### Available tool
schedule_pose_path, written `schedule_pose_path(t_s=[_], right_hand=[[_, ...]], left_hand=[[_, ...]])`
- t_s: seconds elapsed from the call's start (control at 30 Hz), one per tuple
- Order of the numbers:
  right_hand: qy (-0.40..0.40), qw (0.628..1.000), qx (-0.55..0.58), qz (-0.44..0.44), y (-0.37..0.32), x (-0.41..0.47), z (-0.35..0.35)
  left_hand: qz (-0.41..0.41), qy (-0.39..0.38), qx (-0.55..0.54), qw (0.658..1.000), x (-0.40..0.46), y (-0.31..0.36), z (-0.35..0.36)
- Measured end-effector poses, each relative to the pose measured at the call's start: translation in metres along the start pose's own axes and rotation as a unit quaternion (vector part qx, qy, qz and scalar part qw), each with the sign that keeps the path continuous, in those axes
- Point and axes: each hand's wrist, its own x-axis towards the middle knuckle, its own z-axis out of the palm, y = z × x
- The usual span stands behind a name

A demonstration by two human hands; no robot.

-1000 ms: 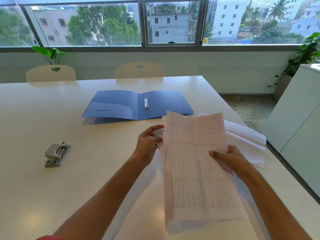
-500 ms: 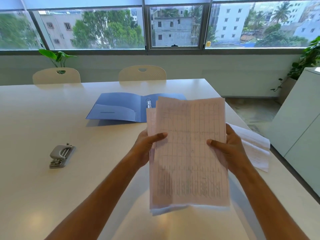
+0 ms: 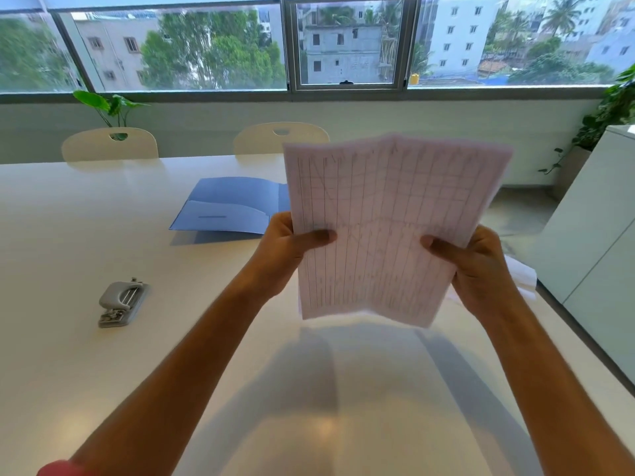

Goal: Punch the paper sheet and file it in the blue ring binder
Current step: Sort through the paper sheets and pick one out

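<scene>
Both hands hold a sheaf of paper [image 3: 385, 228] upright above the white table [image 3: 68, 235], its ruled, gridded face turned toward the camera. The left hand [image 3: 285, 255] grips the paper's left edge, thumb pressed flat across the front and the other fingers curled out of sight behind it. The right hand [image 3: 481, 269] grips the right edge the same way, thumb on the front and fingers wrapped round the back. The paper looks like more than one sheet, since offset edges show along its top and right side, though motion blur makes the count hard to tell. Its lower edge hangs clear of the table, and its shadow falls on the surface below. Beyond the paper, partly hidden behind its left side, the blue binder [image 3: 230, 207] lies open and flat on the table, with an inner pocket showing on the left cover; the rings are covered by the paper. Well to the left of the paper, nearer the camera than the binder, a grey hole punch [image 3: 122, 302] sits on the table. Just right of the right hand, the edge of some more white paper [image 3: 522, 273] lies on the table. Past the far edge of the table stand two cream chairs [image 3: 110, 144].
</scene>
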Motion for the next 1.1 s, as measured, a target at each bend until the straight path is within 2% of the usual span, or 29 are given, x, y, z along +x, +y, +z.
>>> schedule_pose_path(t_s=[0.2, 0.3, 0.57, 0.8, 0.87, 0.93, 1.0, 1.1], right_hand=[[-0.018, 0.995, -0.075, 0.068, 0.019, -0.002, 0.010], [-0.002, 0.994, -0.094, 0.057, 0.018, -0.006, 0.012], [0.022, 0.992, -0.096, 0.082, 0.032, -0.004, 0.010], [-0.024, 0.995, -0.052, 0.081, 0.035, 0.007, -0.015], [-0.002, 0.994, -0.054, 0.092, 0.040, 0.016, -0.028], [0.037, 0.988, -0.102, 0.110, 0.050, 0.026, -0.045], [0.061, 0.971, -0.197, 0.119, 0.064, 0.038, -0.067], [0.075, 0.919, -0.362, 0.135, 0.088, 0.057, -0.100]], left_hand=[[-0.051, 0.007, 0.058, 0.997, -0.003, -0.023, 0.007], [-0.058, 0.031, 0.052, 0.997, -0.006, -0.028, 0.010], [-0.092, 0.065, 0.062, 0.992, -0.005, -0.042, 0.025], [-0.113, 0.098, 0.041, 0.988, 0.003, -0.048, 0.018], [-0.126, 0.106, 0.024, 0.986, 0.006, -0.052, 0.009], [-0.144, 0.112, 0.001, 0.983, 0.010, -0.057, -0.001], [-0.165, 0.116, -0.021, 0.979, 0.013, -0.062, -0.010], [-0.195, 0.117, -0.040, 0.973, 0.018, -0.070, -0.015]])
